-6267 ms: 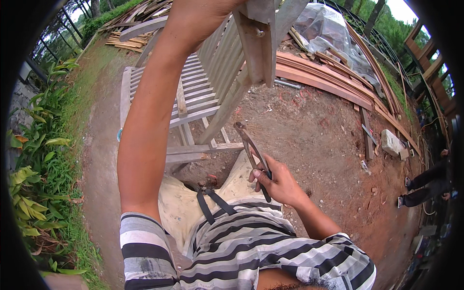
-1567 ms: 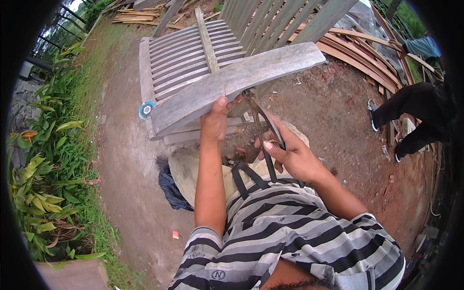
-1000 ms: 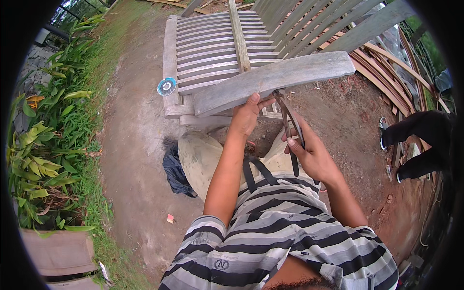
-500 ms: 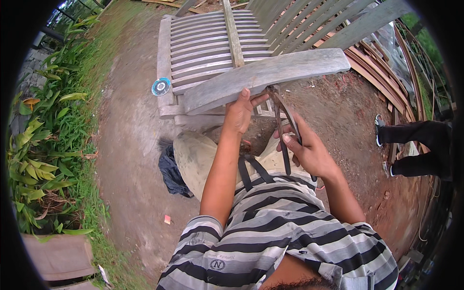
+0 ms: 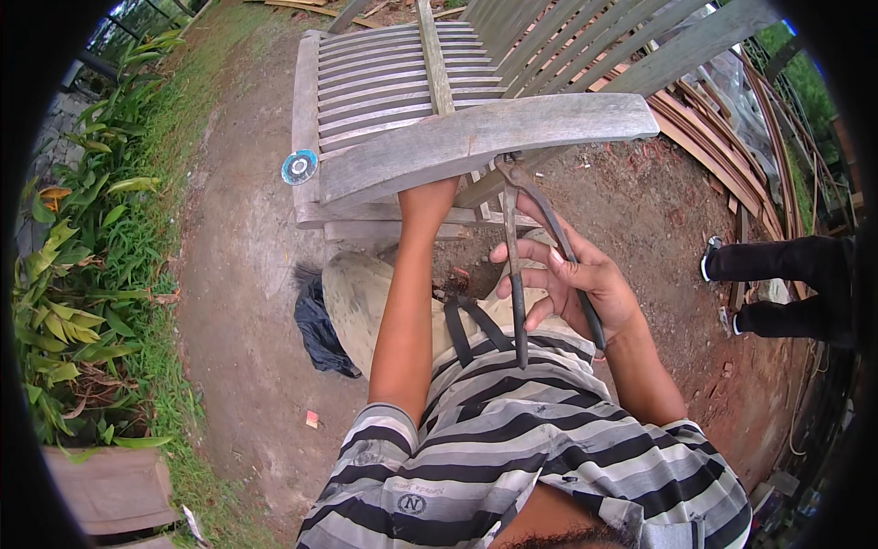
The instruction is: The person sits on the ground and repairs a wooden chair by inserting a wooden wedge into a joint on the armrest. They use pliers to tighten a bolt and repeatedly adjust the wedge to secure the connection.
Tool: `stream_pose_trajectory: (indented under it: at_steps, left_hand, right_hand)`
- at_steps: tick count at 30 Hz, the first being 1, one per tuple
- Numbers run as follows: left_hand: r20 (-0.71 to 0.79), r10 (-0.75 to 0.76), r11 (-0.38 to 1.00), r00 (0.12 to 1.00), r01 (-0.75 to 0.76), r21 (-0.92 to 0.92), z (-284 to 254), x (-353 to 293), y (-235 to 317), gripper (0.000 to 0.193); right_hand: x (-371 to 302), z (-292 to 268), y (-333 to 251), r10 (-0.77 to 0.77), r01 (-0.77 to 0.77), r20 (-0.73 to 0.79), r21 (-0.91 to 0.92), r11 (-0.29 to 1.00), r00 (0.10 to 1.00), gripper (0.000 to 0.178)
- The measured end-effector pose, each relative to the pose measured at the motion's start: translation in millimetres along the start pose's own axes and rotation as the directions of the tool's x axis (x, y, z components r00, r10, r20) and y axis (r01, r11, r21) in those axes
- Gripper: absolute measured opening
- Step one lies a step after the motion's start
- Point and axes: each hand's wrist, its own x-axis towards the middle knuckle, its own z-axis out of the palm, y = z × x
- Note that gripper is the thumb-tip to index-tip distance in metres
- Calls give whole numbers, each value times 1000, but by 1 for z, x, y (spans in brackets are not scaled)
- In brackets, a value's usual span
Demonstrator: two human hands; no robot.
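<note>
A weathered grey slatted wooden bench (image 5: 393, 69) stands in front of me, its broad curved armrest (image 5: 494, 133) running across the middle. My left hand (image 5: 428, 199) reaches beneath this armrest; its fingers are hidden behind the wood. In my right hand (image 5: 585, 288) is a pair of long-handled pincers (image 5: 510, 215), the handles spread apart with fingers between and around them. The jaws of the pincers are up against the armrest's lower edge. What they grip, if anything, cannot be made out.
A blue-rimmed abrasive disc (image 5: 299, 166) rests at the bench's left front corner. Beside my leg lies a black plastic bag (image 5: 322, 325). Stacked wood strips (image 5: 722, 146) lie at the right, with another person's dark-trousered legs (image 5: 777, 261) nearby. Leafy plants (image 5: 82, 311) line the left.
My left hand has gone from the armrest's near edge to underneath it. The pincers' handles have spread wider, and my right hand's fingers have opened out around them.
</note>
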Motion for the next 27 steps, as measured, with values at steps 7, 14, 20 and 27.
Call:
stream_pose_trajectory:
  at_steps: [7,14,20,27]
  left_hand:
    - [-156,136,894,978,-53,445,22,20,9,49]
    - [-339,90,849,937,106,518,-41,-2,5,37]
    - [-517,82,820,852,237,521,-141,-34,-8,41]
    - [-452,-93,927,887,242,286,-164,-40,0,52]
  right_hand:
    - [2,3,0,-33,30,34,75,997,999,85]
    - [5,10,-13,-100,91,111,79,993,989,84]
    - [5,6,-7,-84,74,97,100,992,992,86]
    - [5,3,-7,-62,61,43,18,998,997,88]
